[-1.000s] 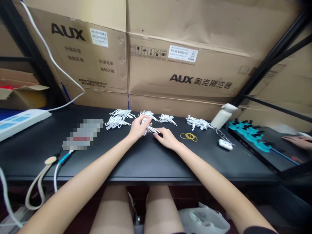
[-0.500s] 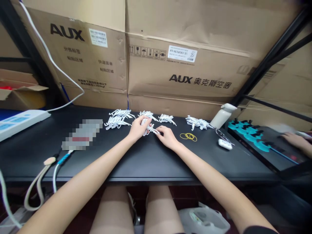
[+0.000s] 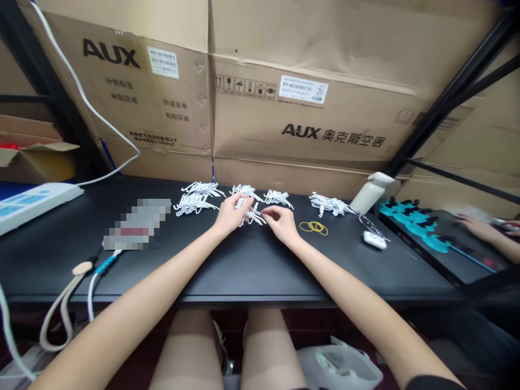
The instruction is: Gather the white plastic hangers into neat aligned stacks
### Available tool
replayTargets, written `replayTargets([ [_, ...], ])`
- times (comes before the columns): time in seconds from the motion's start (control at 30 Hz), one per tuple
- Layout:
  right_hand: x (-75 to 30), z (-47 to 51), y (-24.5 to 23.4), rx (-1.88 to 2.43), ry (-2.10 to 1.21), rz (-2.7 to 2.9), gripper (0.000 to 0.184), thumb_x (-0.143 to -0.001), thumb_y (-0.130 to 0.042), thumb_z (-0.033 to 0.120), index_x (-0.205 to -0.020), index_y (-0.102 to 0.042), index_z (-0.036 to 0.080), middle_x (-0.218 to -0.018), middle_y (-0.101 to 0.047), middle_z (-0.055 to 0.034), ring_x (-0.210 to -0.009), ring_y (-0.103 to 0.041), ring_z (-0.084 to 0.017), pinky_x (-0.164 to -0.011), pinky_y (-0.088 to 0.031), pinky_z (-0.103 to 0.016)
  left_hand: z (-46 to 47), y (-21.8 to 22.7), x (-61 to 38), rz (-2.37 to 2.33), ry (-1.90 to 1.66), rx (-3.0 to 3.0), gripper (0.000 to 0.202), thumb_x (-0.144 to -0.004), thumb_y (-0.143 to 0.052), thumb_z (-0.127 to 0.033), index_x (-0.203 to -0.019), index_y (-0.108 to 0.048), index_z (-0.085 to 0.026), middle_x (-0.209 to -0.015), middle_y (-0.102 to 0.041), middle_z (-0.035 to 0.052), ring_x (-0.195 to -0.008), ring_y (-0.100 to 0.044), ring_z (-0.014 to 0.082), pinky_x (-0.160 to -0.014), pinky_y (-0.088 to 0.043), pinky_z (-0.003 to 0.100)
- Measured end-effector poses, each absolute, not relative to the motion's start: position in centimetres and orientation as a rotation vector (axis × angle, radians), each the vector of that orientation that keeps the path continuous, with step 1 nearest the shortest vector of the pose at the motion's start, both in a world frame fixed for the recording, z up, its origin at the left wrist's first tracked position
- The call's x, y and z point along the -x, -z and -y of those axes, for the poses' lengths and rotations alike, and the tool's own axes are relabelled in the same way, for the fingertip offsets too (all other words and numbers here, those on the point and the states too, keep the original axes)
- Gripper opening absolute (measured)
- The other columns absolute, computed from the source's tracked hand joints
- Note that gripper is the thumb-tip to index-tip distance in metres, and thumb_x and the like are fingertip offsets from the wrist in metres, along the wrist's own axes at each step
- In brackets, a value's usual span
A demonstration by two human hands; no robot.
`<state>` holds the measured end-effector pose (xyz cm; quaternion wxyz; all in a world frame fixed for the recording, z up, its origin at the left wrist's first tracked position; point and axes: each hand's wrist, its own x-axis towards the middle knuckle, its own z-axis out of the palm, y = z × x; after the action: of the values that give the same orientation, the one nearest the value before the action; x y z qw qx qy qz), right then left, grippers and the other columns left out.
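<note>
My left hand (image 3: 229, 214) is closed round a bunch of small white plastic hooks (image 3: 248, 211) held just above the black table (image 3: 244, 260). My right hand (image 3: 282, 223) pinches the right end of the same bunch with thumb and fingers. Further bunches of white hooks lie behind: two at the left (image 3: 195, 197), one in the middle (image 3: 278, 197) and one at the right (image 3: 328, 204). Yellow rubber bands (image 3: 314, 227) lie just right of my right hand.
Large cardboard boxes (image 3: 300, 86) stand along the table's back. A white bottle (image 3: 370, 192), a white earbud case (image 3: 375, 240), a power strip (image 3: 32, 203) and cables (image 3: 81, 281) lie around. Another person's hand (image 3: 475, 225) reaches over teal parts (image 3: 418, 227) at the right.
My right hand has lifted off the table and closed its fingers on the end of the hook bunch. The other person's hand at the right shifted slightly.
</note>
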<state>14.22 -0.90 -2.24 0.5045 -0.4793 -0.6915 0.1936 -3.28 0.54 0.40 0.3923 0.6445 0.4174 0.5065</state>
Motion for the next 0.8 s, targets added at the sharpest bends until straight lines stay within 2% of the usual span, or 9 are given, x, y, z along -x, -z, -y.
replayTargets([
  [0.17, -14.4, 0.9, 1.7, 1.087, -0.481, 1.525, 0.018, -0.077, -0.064, 0.032, -0.079, -0.071, 0.015, -0.081, -0.072, -0.0085, -0.073, -0.066, -0.021, -0.071, -0.052, -0.035, -0.7, -0.3, 3.3, -1.051, -1.304, -1.658, 0.034, -0.08, -0.059, -0.051, -0.087, -0.061, -0.018, -0.072, -0.068, 0.0041, -0.045, -0.06, 0.0145, -0.037, -0.042, 0.022],
  [0.3, -14.3, 1.4, 1.2, 1.039, -0.465, 1.492, 0.018, -0.077, -0.065, 0.034, -0.077, -0.07, 0.017, -0.08, -0.072, -0.0069, -0.073, -0.066, -0.021, -0.072, -0.053, -0.035, -0.8, -0.1, 3.3, -1.039, -1.312, -1.667, 0.035, -0.08, -0.06, -0.052, -0.086, -0.061, -0.018, -0.071, -0.067, 0.0027, -0.044, -0.06, 0.0138, -0.037, -0.042, 0.022],
  [0.47, -14.1, 1.7, 1.1, 1.009, -0.449, 1.479, 0.015, -0.076, -0.067, 0.032, -0.074, -0.07, 0.018, -0.077, -0.072, -0.0055, -0.069, -0.065, -0.019, -0.066, -0.051, -0.032, -0.8, -0.2, 3.3, -1.051, -1.314, -1.649, 0.033, -0.08, -0.06, -0.05, -0.087, -0.061, -0.018, -0.07, -0.067, 0.0029, -0.044, -0.06, 0.0141, -0.036, -0.041, 0.022],
  [0.8, -14.1, 1.7, 1.1, 0.967, -0.451, 1.407, 0.012, -0.077, -0.067, 0.03, -0.077, -0.07, 0.018, -0.08, -0.072, -0.0057, -0.072, -0.065, -0.02, -0.065, -0.051, -0.031, -0.8, -0.2, 3.3, -1.068, -1.333, -1.652, 0.032, -0.08, -0.059, -0.05, -0.085, -0.06, -0.018, -0.069, -0.065, 0.0012, -0.044, -0.06, 0.0151, -0.038, -0.042, 0.024],
])
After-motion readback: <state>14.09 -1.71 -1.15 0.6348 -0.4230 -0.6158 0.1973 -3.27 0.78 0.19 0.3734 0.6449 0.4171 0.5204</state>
